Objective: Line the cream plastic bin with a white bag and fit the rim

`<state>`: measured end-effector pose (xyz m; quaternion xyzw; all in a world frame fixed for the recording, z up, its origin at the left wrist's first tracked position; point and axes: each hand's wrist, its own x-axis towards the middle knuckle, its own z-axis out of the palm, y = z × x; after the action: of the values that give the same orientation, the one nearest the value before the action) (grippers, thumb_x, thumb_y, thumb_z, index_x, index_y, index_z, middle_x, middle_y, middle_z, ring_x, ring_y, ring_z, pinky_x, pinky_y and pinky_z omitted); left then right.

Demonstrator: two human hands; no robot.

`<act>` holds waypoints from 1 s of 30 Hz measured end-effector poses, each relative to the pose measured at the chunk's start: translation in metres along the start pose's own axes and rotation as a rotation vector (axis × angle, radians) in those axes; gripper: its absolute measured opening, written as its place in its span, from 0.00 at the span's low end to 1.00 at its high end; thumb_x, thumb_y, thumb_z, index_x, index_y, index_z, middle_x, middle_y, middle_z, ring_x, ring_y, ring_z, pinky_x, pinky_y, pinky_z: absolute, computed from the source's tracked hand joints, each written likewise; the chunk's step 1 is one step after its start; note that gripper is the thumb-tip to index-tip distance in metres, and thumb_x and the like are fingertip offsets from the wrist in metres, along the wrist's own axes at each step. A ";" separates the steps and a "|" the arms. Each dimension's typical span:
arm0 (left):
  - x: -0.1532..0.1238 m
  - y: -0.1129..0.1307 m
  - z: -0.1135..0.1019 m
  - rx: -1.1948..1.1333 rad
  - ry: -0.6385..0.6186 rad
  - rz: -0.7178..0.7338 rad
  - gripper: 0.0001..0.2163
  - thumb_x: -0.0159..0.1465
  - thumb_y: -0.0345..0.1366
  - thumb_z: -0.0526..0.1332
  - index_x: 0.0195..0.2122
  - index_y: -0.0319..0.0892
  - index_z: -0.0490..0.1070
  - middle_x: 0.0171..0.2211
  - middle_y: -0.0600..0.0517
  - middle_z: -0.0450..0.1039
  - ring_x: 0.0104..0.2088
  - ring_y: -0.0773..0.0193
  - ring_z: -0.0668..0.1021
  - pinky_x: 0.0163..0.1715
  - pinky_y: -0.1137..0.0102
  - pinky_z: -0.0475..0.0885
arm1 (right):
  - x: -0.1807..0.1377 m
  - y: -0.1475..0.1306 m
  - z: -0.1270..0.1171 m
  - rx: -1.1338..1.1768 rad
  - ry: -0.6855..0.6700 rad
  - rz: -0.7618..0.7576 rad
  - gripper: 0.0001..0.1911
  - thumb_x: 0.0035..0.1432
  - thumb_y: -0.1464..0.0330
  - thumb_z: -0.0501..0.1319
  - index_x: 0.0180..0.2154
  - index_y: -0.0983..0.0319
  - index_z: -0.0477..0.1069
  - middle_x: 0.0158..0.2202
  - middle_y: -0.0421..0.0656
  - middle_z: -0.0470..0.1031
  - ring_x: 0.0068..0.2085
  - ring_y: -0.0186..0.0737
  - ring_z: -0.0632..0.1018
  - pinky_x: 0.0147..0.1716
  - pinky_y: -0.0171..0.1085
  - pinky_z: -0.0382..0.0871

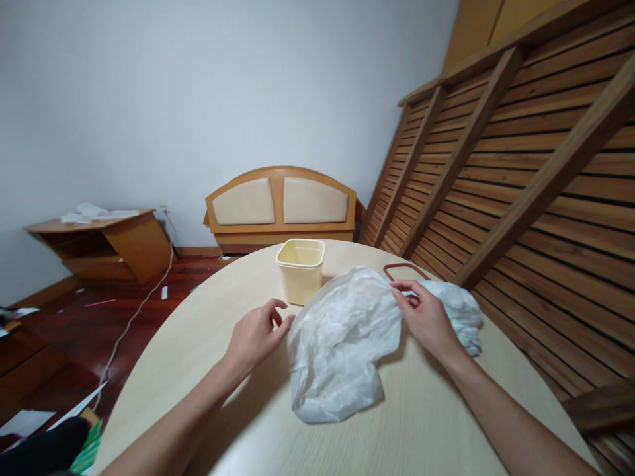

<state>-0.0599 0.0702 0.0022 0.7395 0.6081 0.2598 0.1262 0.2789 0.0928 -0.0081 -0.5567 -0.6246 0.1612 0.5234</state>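
A crumpled, translucent white plastic bag (342, 344) is spread over the near middle of the round table. My right hand (421, 317) pinches its upper right edge between thumb and fingertips. At the bag's left edge is my left hand (260, 334), its fingers curved and the thumb apart from the index finger; the thumb tip is at the bag's edge, and I cannot tell whether it touches. Just behind the bag, a pale yellow square plastic bin (301, 281) stands upright. Beyond my right hand lies a bunched pale plastic or cloth bundle (459, 311), partly hidden by that hand.
A brown loop-shaped strip (404, 266) rests by the bundle on the pale round table (208, 324). Slatted wooden boards (520, 165) lean along the right. Behind are a headboard (280, 201) and a low desk (114, 244) with papers; a white cable (133, 317) crosses the floor.
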 end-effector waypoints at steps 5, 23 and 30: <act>-0.014 0.010 0.025 -0.141 0.071 0.307 0.14 0.66 0.44 0.59 0.50 0.46 0.69 0.55 0.45 0.74 0.53 0.54 0.76 0.47 0.62 0.74 | -0.003 0.002 0.002 -0.178 0.015 -0.210 0.14 0.63 0.59 0.57 0.43 0.60 0.75 0.45 0.50 0.76 0.44 0.48 0.78 0.47 0.47 0.73; -0.022 0.031 0.050 -0.015 -0.214 0.198 0.16 0.60 0.29 0.57 0.49 0.44 0.74 0.33 0.51 0.80 0.32 0.61 0.79 0.33 0.70 0.67 | -0.026 -0.010 0.024 -0.249 -0.270 -0.264 0.07 0.61 0.68 0.58 0.38 0.59 0.75 0.42 0.47 0.80 0.47 0.48 0.78 0.50 0.48 0.69; -0.013 0.024 0.020 0.196 -0.153 0.038 0.10 0.61 0.31 0.56 0.42 0.45 0.73 0.35 0.49 0.80 0.35 0.56 0.80 0.32 0.70 0.65 | -0.015 -0.017 0.006 -0.118 -0.057 -0.152 0.11 0.63 0.64 0.56 0.40 0.60 0.76 0.40 0.46 0.81 0.42 0.46 0.80 0.46 0.43 0.72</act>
<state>-0.0308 0.0551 -0.0054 0.7772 0.6052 0.1443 0.0941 0.2619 0.0768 -0.0040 -0.5328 -0.6880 0.0994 0.4825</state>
